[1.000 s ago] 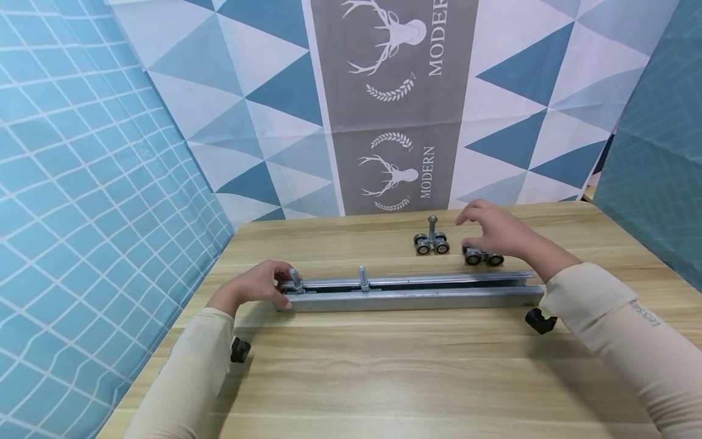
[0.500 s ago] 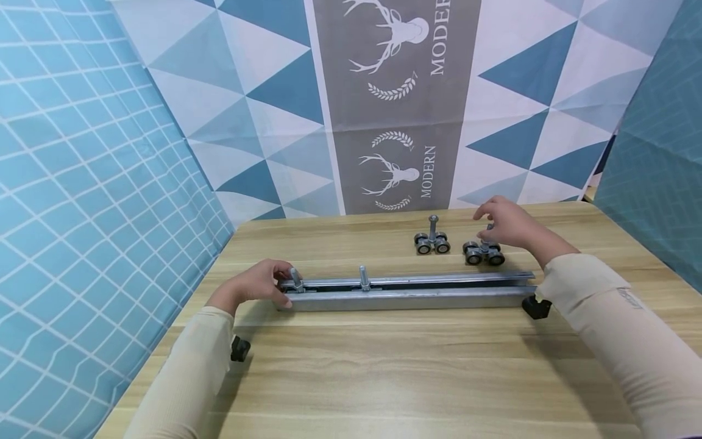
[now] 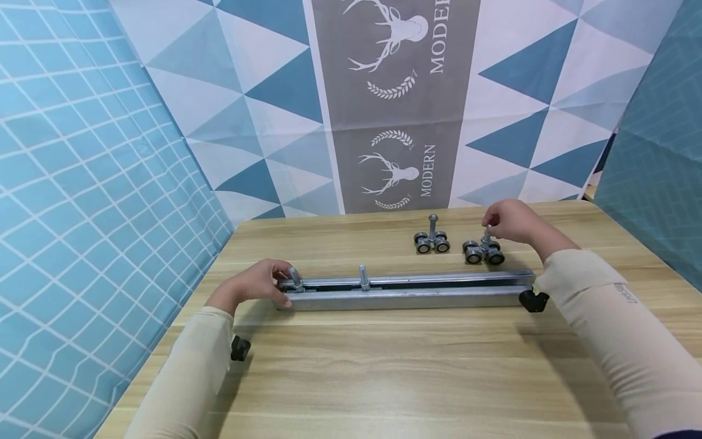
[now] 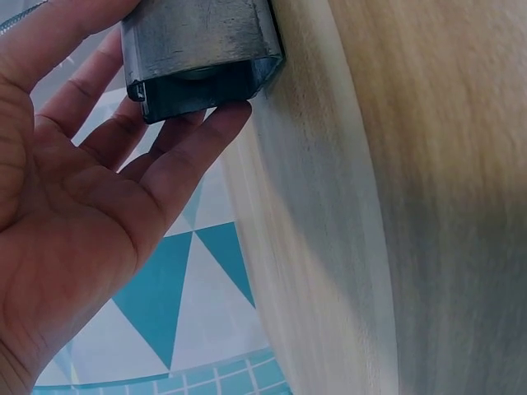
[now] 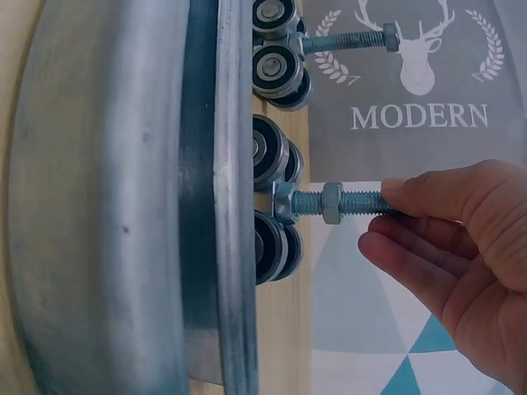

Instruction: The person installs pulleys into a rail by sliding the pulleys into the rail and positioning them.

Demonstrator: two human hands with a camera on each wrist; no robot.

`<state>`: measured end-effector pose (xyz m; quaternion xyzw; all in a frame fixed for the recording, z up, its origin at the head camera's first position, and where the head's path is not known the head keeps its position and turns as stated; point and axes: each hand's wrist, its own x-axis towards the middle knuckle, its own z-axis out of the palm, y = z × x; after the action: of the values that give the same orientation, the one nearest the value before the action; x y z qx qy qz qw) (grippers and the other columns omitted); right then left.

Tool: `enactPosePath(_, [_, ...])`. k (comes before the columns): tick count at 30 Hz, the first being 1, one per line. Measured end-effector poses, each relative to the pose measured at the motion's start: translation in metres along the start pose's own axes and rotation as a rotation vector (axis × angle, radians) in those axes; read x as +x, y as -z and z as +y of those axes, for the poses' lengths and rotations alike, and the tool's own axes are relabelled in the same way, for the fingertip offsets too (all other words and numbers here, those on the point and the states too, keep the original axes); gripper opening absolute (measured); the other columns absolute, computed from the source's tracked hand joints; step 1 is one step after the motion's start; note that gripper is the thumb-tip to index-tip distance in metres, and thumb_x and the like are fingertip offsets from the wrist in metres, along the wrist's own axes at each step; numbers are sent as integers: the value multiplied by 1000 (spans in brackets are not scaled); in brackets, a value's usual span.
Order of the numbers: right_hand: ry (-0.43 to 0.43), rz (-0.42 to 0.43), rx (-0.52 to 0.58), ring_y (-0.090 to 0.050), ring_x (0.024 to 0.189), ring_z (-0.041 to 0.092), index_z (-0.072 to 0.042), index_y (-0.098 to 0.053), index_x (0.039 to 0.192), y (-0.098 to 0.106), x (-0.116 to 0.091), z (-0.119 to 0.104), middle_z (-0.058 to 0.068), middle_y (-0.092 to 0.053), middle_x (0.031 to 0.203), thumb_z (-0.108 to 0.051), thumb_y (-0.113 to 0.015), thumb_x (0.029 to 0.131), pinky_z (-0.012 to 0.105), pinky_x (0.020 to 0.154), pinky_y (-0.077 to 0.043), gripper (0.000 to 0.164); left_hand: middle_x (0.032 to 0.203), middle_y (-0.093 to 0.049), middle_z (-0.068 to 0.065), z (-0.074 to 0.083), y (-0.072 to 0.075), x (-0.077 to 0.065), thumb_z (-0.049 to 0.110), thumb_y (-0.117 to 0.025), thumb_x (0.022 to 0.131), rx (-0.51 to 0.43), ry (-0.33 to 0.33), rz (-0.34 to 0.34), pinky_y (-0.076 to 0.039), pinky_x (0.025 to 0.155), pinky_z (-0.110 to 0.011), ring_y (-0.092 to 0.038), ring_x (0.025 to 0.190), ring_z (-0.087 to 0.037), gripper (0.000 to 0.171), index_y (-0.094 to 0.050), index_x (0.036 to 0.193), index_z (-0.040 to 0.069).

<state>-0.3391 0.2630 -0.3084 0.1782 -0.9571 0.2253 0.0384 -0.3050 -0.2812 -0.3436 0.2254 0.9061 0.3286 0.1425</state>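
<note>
A silver metal rail (image 3: 406,300) with a slot along its top lies across the table. My left hand (image 3: 255,283) holds its left end, thumb in front and fingers behind; the rail's hollow end (image 4: 198,82) shows in the left wrist view. Two threaded bolts (image 3: 364,278) stand up through the slot near that end. Behind the rail's right part, my right hand (image 3: 512,221) pinches the upright bolt of a four-wheeled roller trolley (image 5: 332,203), whose wheels are on the table. Left of it stands a second roller trolley (image 3: 432,242), untouched, bolt upward.
The wood-grain table (image 3: 384,372) extends in front of the rail. A patterned cloth (image 3: 395,110) hangs behind the table's far edge. Blue checked cloth (image 3: 82,183) borders the left side. Black camera mounts (image 3: 240,349) sit at both wrists.
My right hand has moved right and back from the trolley's front side, and its fingers have closed onto the trolley's bolt. The left hand and rail stay in place.
</note>
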Motion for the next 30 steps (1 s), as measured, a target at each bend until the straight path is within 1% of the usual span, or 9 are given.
enactPosePath(6, [-59, 47, 67, -62, 78, 27, 7, -69, 99, -6, -5, 2, 16, -67, 90, -5, -65, 91, 44, 68, -51, 15, 96, -62, -13, 2, 0, 1, 1, -87, 65, -16, 6, -1, -47, 74, -40, -55, 91, -32, 38, -67, 98, 5])
enactPosePath(8, [-78, 62, 88, -62, 77, 26, 7, -69, 100, -7, -8, 1, 17, -68, 90, -6, -64, 92, 43, 67, -51, 16, 95, -62, -14, 2, 0, 1, 0, -86, 66, -15, 7, -2, -46, 74, -40, -55, 90, -33, 38, -67, 97, 5])
enactPosePath(10, [-90, 79, 97, -62, 76, 26, 7, -68, 99, -8, -10, 1, 17, -68, 90, -6, -63, 93, 42, 65, -50, 16, 95, -62, -11, 2, 1, 1, 2, -87, 66, -7, 9, 2, -46, 74, -39, -55, 90, -30, 39, -67, 98, 6])
enactPosePath(14, [-100, 109, 85, -62, 73, 25, 6, -69, 96, -10, -13, -2, 16, -68, 87, -5, -63, 92, 42, 64, -50, 13, 97, -63, -7, 2, 1, -1, 7, -89, 66, 5, 4, 8, -47, 77, -38, -56, 91, -26, 43, -68, 103, 8])
enactPosePath(17, [-99, 123, 69, -61, 74, 26, 6, -69, 95, -11, -15, -4, 16, -68, 87, -5, -64, 91, 43, 65, -49, 13, 98, -64, -6, 2, 1, -2, 8, -89, 65, 1, -1, 6, -48, 78, -38, -57, 91, -25, 45, -68, 105, 9])
enactPosePath(22, [-97, 146, 43, -61, 78, 29, 7, -69, 98, -11, -21, -4, 19, -67, 90, -5, -64, 91, 46, 67, -48, 15, 97, -64, -8, 0, -1, -2, 7, -89, 65, -18, -9, -1, -47, 75, -39, -56, 89, -27, 45, -68, 105, 8])
enactPosePath(26, [-111, 182, 39, -61, 82, 32, 7, -69, 102, -6, -28, -7, 21, -67, 93, -5, -63, 92, 47, 69, -49, 17, 98, -64, -8, -1, -2, -2, 5, -88, 65, -18, -26, 0, -48, 76, -39, -56, 90, -27, 46, -68, 105, 7])
enactPosePath(30, [-101, 226, 23, -60, 83, 34, 8, -68, 104, 4, -37, -9, 23, -66, 95, -5, -62, 93, 48, 68, -48, 18, 96, -63, -9, 0, 0, 0, 8, -89, 65, -6, -28, -4, -47, 75, -38, -55, 88, -26, 44, -68, 103, 8])
